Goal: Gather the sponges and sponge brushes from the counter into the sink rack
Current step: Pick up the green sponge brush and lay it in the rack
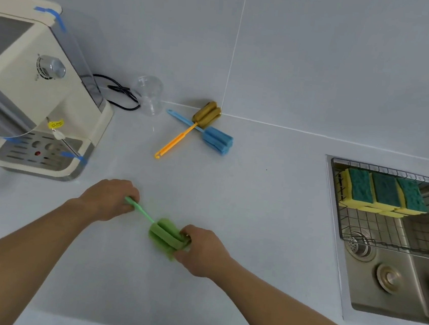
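Head view of a pale counter with both bare hands on one green sponge brush. The left hand is closed around the end of the thin green handle, whose tip shows just past the curled fingers. The right hand pinches the far end of the green foam head, fingertips pressed into the foam; the brush lies diagonally between the two hands, and whether it touches the counter cannot be told. Well beyond the fingers, near the wall, a blue sponge brush and an orange-handled sponge brush with an olive-brown foam head lie crossed, the orange handle over the blue one. Just left of that pair stands a clear plastic cup, and a black cable lies beside it. Far left of the left hand sits a cream espresso machine with strips of blue tape. Far to the right of the right hand, a wire sink rack hangs in the steel sink; three yellow-and-green scouring sponges stand side by side against its back edge.
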